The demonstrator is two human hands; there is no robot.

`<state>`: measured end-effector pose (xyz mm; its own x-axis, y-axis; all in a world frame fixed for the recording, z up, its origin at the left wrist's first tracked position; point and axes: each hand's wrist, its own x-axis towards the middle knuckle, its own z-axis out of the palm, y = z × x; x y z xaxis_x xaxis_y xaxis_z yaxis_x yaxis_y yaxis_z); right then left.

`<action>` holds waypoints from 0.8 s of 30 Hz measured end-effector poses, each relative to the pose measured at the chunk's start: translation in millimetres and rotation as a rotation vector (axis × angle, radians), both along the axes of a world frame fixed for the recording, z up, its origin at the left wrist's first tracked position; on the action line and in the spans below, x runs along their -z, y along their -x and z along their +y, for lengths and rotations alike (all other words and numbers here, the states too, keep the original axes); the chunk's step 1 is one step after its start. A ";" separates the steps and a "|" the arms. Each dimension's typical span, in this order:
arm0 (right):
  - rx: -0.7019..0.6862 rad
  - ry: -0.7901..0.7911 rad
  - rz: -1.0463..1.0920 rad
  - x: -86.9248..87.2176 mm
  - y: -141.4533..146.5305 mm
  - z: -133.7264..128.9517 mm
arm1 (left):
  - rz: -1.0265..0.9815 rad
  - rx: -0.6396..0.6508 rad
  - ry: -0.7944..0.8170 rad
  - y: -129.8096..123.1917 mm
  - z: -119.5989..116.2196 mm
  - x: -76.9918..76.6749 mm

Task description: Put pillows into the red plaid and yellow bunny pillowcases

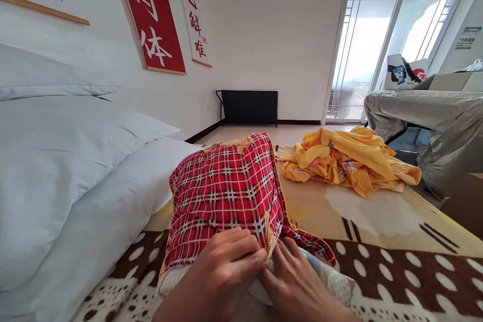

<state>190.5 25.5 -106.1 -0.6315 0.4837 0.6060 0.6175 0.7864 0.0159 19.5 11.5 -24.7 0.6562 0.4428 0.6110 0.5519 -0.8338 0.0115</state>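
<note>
Nearest you, your left hand (225, 265) pinches the edge of the red plaid pillowcase (222, 191), and your right hand (296, 276) touches it just beside; whether those partly hidden fingers grip, you cannot tell. The pillowcase lies in front of you on a brown-and-cream blanket (392, 271), a pale patterned pillow (337, 282) showing at its near end. White pillows (101, 161) are stacked on your left, crumpled yellow fabric (350, 158) lies farther off to the right, and beyond stands a black folded panel (249, 107) against the wall
</note>
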 end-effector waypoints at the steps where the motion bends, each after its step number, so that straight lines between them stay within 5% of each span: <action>1: 0.020 0.057 -0.028 -2.2 -1.8 0.6 | 0.020 -0.044 -0.037 0.6 5.9 3.1; 4: 0.117 0.263 -0.111 -12.2 -11.2 7.3 | 0.085 -0.210 -0.062 10.8 32.4 13.1; 10: 0.439 0.515 -0.229 -26.2 -41.9 30.8 | 0.054 -0.486 0.282 56.4 68.4 16.7; 14: 0.419 0.225 -0.165 -26.7 -47.4 20.1 | 0.015 -0.575 0.386 67.2 72.5 16.6; 18: -0.005 -0.207 -0.138 -13.4 -21.3 -2.5 | -0.048 -0.590 0.373 62.5 83.0 23.7; 20: -0.078 -0.357 -0.073 1.9 0.3 -8.1 | -0.074 -0.560 0.361 61.4 88.2 27.5; 24: -0.011 -0.330 0.072 28.9 33.1 -5.9 | -0.138 -0.484 0.332 60.6 88.8 29.8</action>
<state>157.4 19.7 -134.9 -0.5856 0.2480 0.7717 0.6181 0.7526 0.2272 -41.1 100.3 -54.5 0.2571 0.8530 0.4542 0.8428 -0.4279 0.3266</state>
